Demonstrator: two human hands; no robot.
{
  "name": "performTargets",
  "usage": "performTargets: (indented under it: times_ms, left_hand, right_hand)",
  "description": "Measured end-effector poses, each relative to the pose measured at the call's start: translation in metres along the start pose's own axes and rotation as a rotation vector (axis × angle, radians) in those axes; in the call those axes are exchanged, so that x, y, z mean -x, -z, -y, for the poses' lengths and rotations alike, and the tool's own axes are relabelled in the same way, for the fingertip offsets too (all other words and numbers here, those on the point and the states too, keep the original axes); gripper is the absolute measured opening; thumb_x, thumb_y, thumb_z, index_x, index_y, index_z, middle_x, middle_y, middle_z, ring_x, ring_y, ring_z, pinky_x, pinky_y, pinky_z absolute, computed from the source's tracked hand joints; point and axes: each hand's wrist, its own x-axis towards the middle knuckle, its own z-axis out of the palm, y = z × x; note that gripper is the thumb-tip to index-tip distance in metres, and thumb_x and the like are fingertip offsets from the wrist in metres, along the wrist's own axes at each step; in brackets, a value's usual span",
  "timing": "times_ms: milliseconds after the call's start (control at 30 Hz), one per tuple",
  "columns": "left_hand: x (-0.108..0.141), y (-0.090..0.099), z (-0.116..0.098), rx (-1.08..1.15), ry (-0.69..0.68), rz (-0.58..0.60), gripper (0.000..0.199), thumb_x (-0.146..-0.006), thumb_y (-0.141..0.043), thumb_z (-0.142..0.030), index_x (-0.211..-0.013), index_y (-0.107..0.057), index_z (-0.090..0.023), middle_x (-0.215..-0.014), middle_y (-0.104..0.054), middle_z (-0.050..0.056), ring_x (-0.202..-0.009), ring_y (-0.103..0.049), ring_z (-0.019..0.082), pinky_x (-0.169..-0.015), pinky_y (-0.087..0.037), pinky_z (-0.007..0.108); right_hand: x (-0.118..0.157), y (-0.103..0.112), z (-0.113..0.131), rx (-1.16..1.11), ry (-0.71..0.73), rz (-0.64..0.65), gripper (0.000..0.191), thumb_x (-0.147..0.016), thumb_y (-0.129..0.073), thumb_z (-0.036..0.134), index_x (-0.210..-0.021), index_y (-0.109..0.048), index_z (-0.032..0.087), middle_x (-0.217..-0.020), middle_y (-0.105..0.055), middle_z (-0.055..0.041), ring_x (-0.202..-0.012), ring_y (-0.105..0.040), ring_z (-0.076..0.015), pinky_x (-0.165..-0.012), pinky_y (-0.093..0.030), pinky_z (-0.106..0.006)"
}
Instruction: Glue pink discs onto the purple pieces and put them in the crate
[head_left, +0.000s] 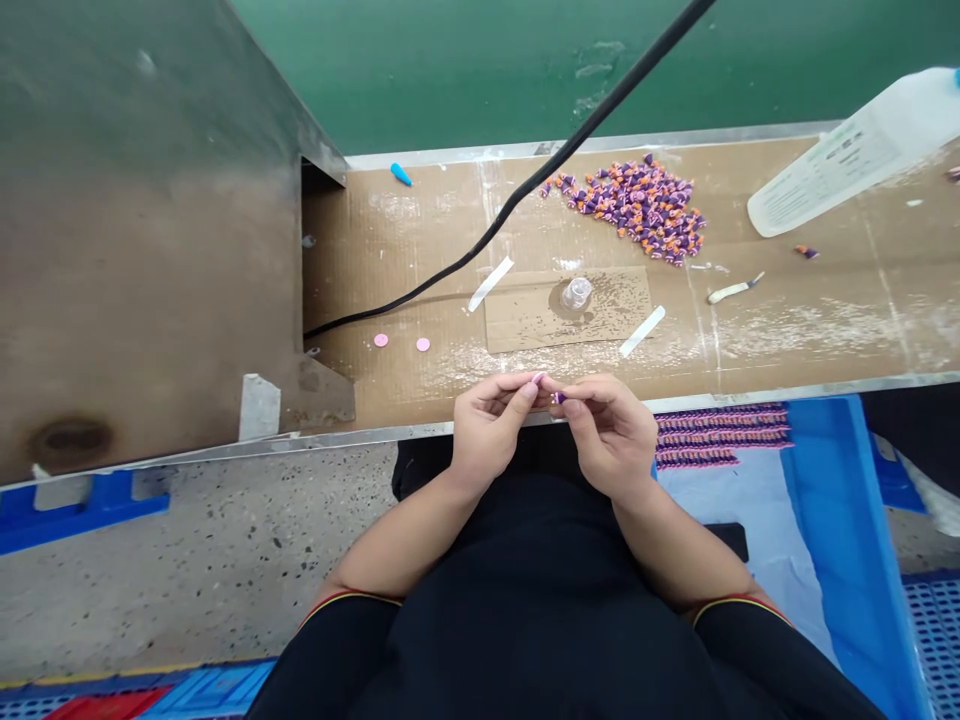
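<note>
Two pink discs (401, 342) lie on the cardboard-covered bench (450, 240) at our far left. Our left hand (487, 430) and right hand (611, 435) close narrowly, pinching a small purple piece (559, 398) between their fingertips just above the bench edge. Farther right lie a heap of purple-and-orange pieces (630, 205) and a white plastic jug (847, 150).

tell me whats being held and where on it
The right hand pinches a small purple piece in its fingers; the part gripped is too small to tell.
</note>
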Motion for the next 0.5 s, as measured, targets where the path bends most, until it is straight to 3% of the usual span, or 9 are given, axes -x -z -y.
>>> performTargets:
  times_ms: [167, 500]
  left_hand:
    - [-0.003, 0.0021, 0.0034, 0.004, -0.049, 0.031, 0.021, -0.088, -0.096, -0.044, -0.097, -0.09, -0.026, -0.098, -0.086, 0.008, -0.084, -0.085, 0.021, -0.081, -0.074, 0.029]
    - [-0.0064, 0.0005, 0.0044, 0.164, 0.178, -0.051, 0.038, -0.07, -0.106, -0.051, -0.088, -0.088, -0.023, -0.088, -0.084, 0.006, -0.077, -0.082, 0.016, -0.078, -0.07, 0.023]
  right_hand:
    - [0.0001, -0.0003, 0.0025, 0.104, 0.096, 0.022, 0.015, -0.107, -0.07, 0.016, -0.112, -0.077, 0.028, -0.106, -0.085, -0.005, -0.095, -0.084, -0.0211, -0.08, -0.072, -0.035]
    - [-0.002, -0.0046, 0.002, 0.073, 0.063, 0.005, 0.02, -0.107, -0.068, 0.016, -0.116, -0.08, 0.029, -0.112, -0.087, -0.0049, -0.1, -0.085, -0.0218, -0.084, -0.072, -0.038]
